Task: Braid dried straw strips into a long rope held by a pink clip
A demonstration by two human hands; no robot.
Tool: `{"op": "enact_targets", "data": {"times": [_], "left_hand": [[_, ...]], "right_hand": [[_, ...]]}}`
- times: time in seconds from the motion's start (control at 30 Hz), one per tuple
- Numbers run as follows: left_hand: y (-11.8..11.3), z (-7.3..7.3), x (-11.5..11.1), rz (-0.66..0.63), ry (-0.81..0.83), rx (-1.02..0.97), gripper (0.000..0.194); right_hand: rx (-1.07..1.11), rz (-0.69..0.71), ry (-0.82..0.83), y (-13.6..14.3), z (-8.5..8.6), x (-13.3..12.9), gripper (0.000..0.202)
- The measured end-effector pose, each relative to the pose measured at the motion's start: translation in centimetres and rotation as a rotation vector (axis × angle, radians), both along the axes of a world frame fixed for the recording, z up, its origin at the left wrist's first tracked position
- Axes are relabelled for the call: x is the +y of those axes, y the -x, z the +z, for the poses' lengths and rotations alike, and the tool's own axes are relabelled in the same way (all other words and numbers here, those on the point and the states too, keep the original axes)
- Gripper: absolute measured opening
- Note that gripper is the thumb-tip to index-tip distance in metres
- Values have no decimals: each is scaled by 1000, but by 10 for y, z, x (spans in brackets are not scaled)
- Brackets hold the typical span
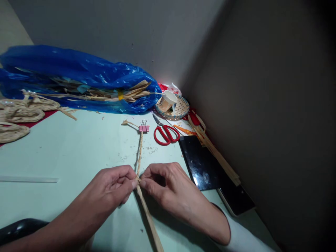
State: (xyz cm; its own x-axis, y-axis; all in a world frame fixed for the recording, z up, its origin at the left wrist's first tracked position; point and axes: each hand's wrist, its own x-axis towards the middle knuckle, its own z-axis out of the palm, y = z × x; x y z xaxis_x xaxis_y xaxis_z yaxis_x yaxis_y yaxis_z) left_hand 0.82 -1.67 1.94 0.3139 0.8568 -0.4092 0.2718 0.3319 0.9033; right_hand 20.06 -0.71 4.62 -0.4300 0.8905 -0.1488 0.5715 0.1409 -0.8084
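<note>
A thin braid of dried plant fibre (140,150) runs down the middle of the table, its far end gripped by a pink binder clip (144,128). Below the braided part, a wider flat strand (149,217) stretches toward me. My left hand (112,185) pinches the braid from the left between thumb and forefinger. From the right, my right hand (168,185) pinches the same spot, fingertips almost touching those of the left. The exact crossing of the strands is covered by the fingertips. Red-handled scissors (167,134) lie beyond my right hand with blades apart.
A blue plastic bag (78,63) with dried strips lies along the back. Coiled fibre pieces (23,113) are at left, near a translucent stick (28,179). A woven basket (182,108) holds a paper cup (168,99). Black tablet-like slabs (199,164) lie by the right wall.
</note>
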Motion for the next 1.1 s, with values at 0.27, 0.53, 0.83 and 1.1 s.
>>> {"op": "enact_targets", "data": {"times": [0.27, 0.53, 0.83, 1.1], "left_hand": [[-1, 4, 5, 48, 75, -78, 37], [-4, 7, 4, 89, -62, 53, 33], [-2, 0, 4, 70, -73, 16, 33], [-4, -3, 8, 70, -17, 28, 39]], "right_hand": [[31, 100, 25, -4, 5, 5, 23], [120, 4, -19, -4, 4, 7, 21], [41, 52, -367, 10, -6, -4, 15], [74, -129, -419, 10, -10, 2, 18]]}}
